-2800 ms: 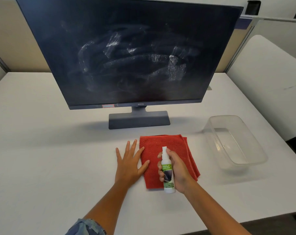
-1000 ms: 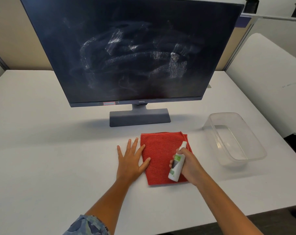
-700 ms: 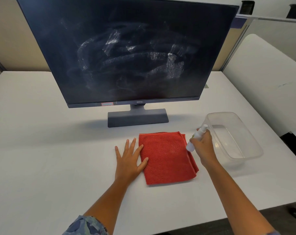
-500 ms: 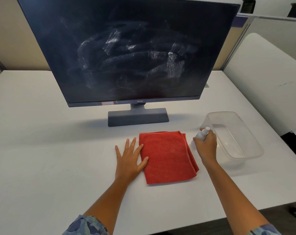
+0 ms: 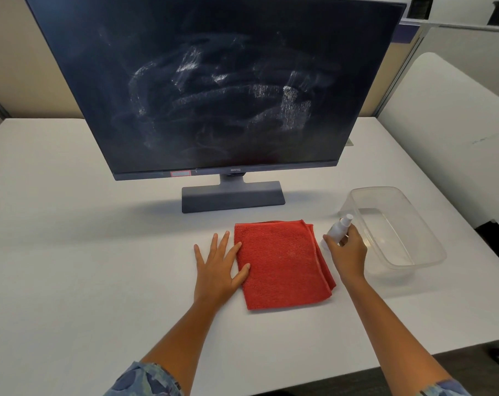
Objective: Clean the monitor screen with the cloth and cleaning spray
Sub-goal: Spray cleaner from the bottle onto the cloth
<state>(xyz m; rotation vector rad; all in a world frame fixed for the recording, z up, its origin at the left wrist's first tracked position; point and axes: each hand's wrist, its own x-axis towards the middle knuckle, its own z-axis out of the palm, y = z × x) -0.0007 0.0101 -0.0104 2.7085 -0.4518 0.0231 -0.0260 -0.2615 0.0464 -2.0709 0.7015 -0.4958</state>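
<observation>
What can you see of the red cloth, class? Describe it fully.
The red cloth looks like soft terry or microfibre, folded into a flat rectangle with layered edges showing along its right side. It lies on the white table in front of the monitor stand. The left hand rests flat beside it, thumb on its left edge.

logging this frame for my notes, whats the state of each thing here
monitor screen: off, streaked with white smears
red cloth: folded, flat on the table
spray bottle: tilted, gripped by the right hand
plastic tub: upright, nothing inside
left hand: open, flat on the table, thumb on the cloth edge
right hand: closed around the bottle
</observation>
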